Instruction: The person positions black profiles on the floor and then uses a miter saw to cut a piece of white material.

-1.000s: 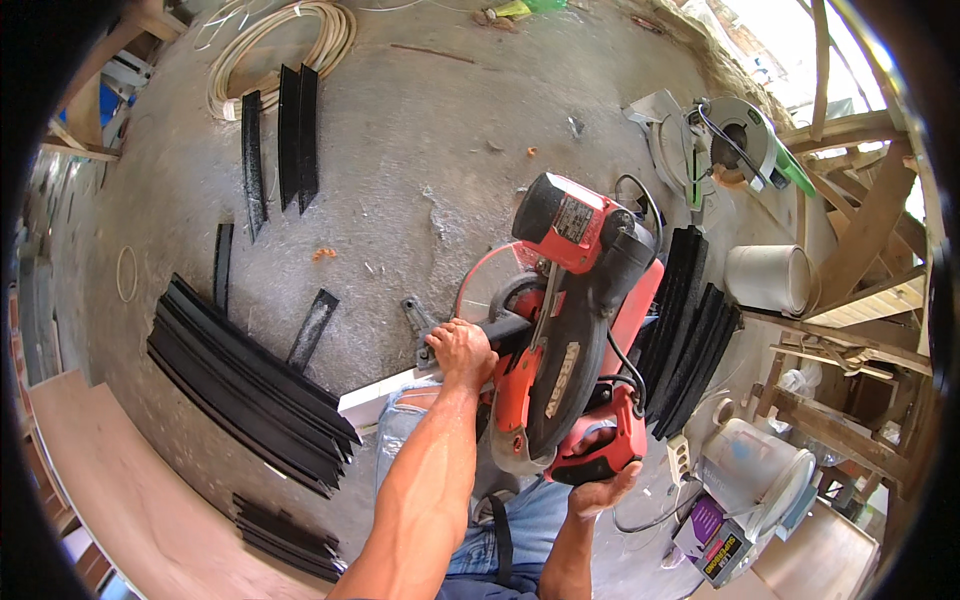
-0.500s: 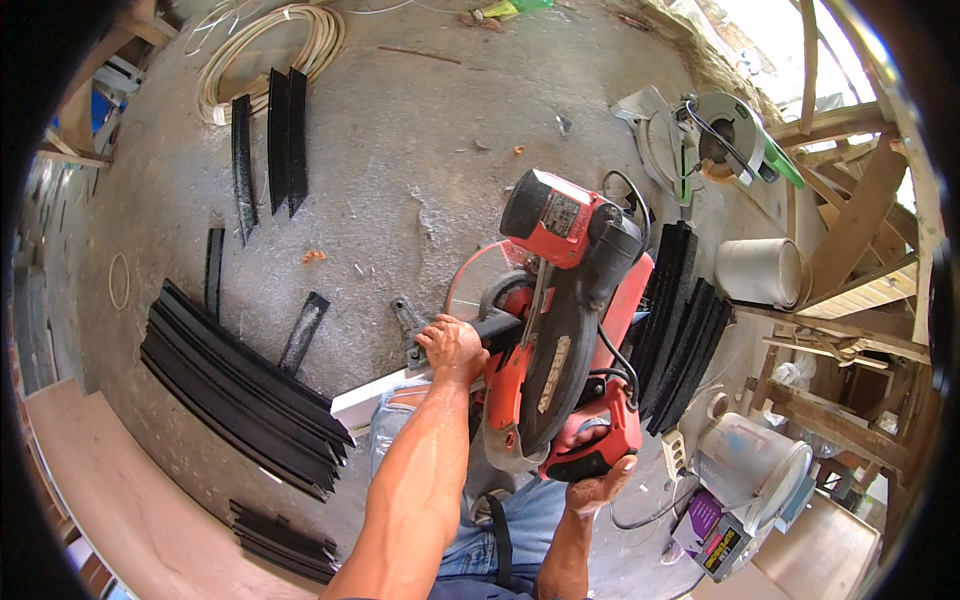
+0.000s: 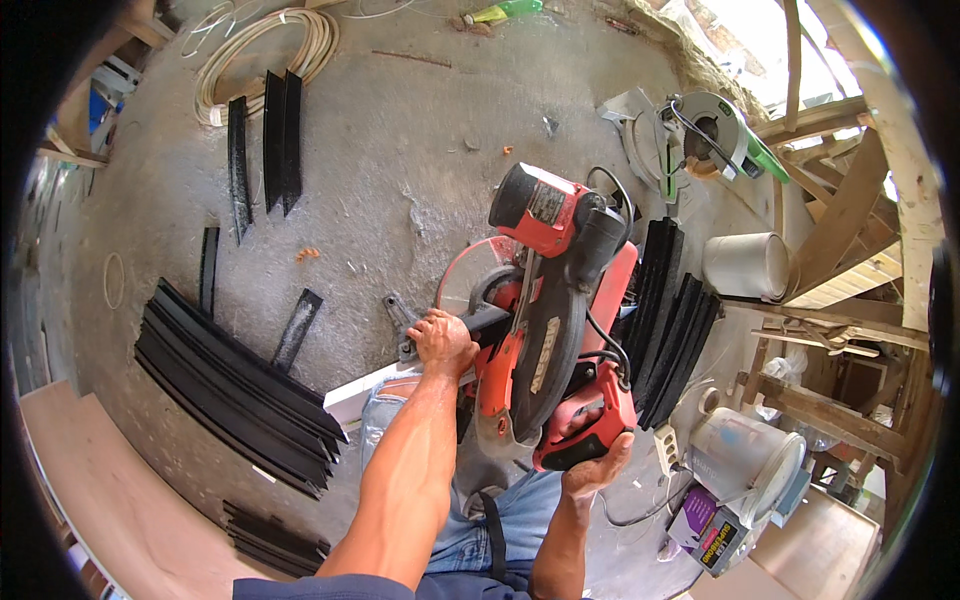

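Here, mid-cut setup at a red chop saw (image 3: pixel 545 340), set on the concrete floor (image 3: pixel 400 150) just right of centre. Left hand (image 3: pixel 443 342) at the saw's 9 o'clock, fingers curled tight over a black bar beside the clear blade guard, knuckles up. Right hand (image 3: pixel 597 465) at the saw's 5 o'clock, cupping the red handle from below, fingers wrapped round the grip and mostly hidden behind it. White strip (image 3: pixel 360 395) poking out from under the left forearm toward 8 o'clock, apparently lying across the saw's base. Saw head tilted up, blade seemingly not down on the strip. Judged as the hold-and-line-up step; any lowering of the head would call for a firm left-hand press and a steady, straight pull on the handle. Stack of black strips (image 3: pixel 235 385) at 9 o'clock, another black stack (image 3: pixel 670 320) at 3 o'clock touching the saw, white bucket (image 3: pixel 745 265) beyond it.
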